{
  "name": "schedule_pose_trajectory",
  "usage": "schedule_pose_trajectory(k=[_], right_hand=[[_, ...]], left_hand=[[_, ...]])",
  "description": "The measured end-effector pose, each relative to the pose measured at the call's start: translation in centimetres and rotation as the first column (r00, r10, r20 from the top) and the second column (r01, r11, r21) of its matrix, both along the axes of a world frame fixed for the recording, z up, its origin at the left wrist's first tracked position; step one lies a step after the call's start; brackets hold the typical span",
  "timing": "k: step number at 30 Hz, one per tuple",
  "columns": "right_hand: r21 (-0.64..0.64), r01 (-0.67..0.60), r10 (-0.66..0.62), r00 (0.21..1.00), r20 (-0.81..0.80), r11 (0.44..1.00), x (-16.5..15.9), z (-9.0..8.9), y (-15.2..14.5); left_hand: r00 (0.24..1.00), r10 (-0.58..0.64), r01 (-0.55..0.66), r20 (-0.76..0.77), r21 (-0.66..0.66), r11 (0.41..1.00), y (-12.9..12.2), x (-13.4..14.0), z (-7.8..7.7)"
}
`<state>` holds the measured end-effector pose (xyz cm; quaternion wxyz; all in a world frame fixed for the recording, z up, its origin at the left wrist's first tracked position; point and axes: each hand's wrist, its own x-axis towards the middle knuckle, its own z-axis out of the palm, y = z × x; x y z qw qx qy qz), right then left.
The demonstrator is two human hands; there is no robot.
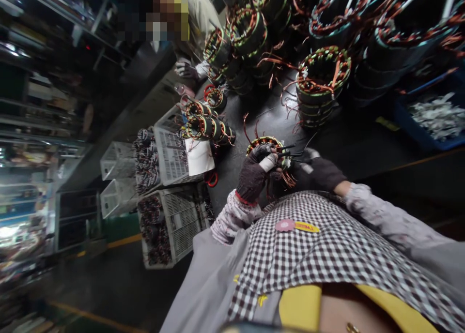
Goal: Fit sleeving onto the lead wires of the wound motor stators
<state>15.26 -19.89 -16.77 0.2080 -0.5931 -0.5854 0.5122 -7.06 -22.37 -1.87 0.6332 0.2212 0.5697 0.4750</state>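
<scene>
A motor stator (267, 140) with copper windings and a yellow-green rim sits on the dark table in front of me. My left hand (256, 171), in a dark glove with white-wrapped fingers, is closed at its near side on black-sleeved wires (290, 154), which point to the right. Loose copper wire ends (288, 179) hang below those fingers. My right hand (319, 169), gloved the same way, is beside the sleeve ends with its fingers pinched. Whatever lies between its fingertips is too small to make out.
Stacked stators (316, 105) and larger ones (399, 37) stand at the back and right. A blue bin (417, 129) holds white pieces. Crates (174, 154) filled with small wound parts are at left, near red-handled scissors (211, 179). Across the table is a co-worker's gloved hand (186, 68).
</scene>
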Motion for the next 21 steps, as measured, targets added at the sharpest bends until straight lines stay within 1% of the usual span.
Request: schedule_pose_trajectory(k=[1,2,3,4,5,6,7,8,9,10,12,14,16,18,19,21], right_hand=[[-0.005,0.064,-0.064,0.998,-0.006,0.998,0.8,1.7,0.3],[0.000,0.117,-0.117,0.991,-0.060,0.993,1.3,3.6,0.5],[0.013,0.129,-0.125,0.979,-0.162,0.992,1.4,5.7,0.9],[0.037,0.088,-0.075,0.958,-0.277,0.995,1.2,7.6,1.2],[0.076,0.026,0.004,0.932,-0.363,0.997,0.8,9.3,1.5],[0.122,-0.019,0.067,0.912,-0.406,0.992,0.3,10.5,1.9],[0.157,-0.039,0.102,0.902,-0.419,0.987,-0.2,11.1,2.2],[0.171,-0.023,0.093,0.906,-0.412,0.985,-0.4,11.1,2.6],[0.160,0.014,0.052,0.916,-0.397,0.987,-0.5,10.4,2.8],[0.126,0.051,0.000,0.927,-0.374,0.991,-0.3,9.1,3.0],[0.018,0.086,-0.077,0.955,-0.287,0.996,0.5,5.2,3.1],[-0.073,0.070,-0.079,0.987,-0.143,0.995,1.3,0.9,2.7],[-0.100,0.063,-0.069,0.996,-0.057,0.993,1.5,-2.5,2.1],[-0.064,0.063,-0.066,0.996,-0.058,0.996,1.0,-4.7,1.7],[-0.039,0.065,-0.068,0.995,-0.078,0.997,0.6,-5.3,1.6],[-0.014,0.066,-0.067,0.991,-0.117,0.998,-0.1,-5.9,1.5]], left_hand=[[1.000,-0.014,0.014,-0.003,-0.006,1.000,0.1,0.0,0.1],[1.000,-0.024,0.024,-0.003,-0.007,1.000,0.3,0.2,0.3],[1.000,-0.031,0.031,0.002,-0.003,1.000,0.5,0.4,0.4],[0.999,-0.039,0.038,0.010,0.003,0.999,0.8,0.6,0.4],[0.999,-0.048,0.048,0.018,0.005,0.999,1.1,0.9,0.4],[0.998,-0.060,0.060,0.025,0.001,0.998,1.3,1.1,0.5],[0.997,-0.069,0.069,0.030,-0.009,0.998,1.5,1.2,0.5],[0.997,-0.064,0.065,0.034,-0.018,0.998,1.7,1.3,0.5],[0.998,-0.046,0.047,0.043,-0.025,0.999,1.7,1.2,0.5],[0.998,-0.015,0.017,0.059,-0.027,0.999,1.7,1.0,0.5],[0.993,0.069,-0.067,0.100,-0.021,0.998,1.6,0.5,0.6],[0.986,0.121,-0.118,0.118,-0.024,0.993,1.4,0.0,0.6],[0.987,0.123,-0.120,0.105,-0.035,0.992,1.2,-0.1,0.6],[0.989,0.119,-0.116,0.093,-0.034,0.993,1.0,0.0,0.5],[0.988,0.122,-0.120,0.090,-0.028,0.992,1.0,0.1,0.5],[0.987,0.136,-0.136,0.085,-0.011,0.991,0.9,0.4,0.4]])
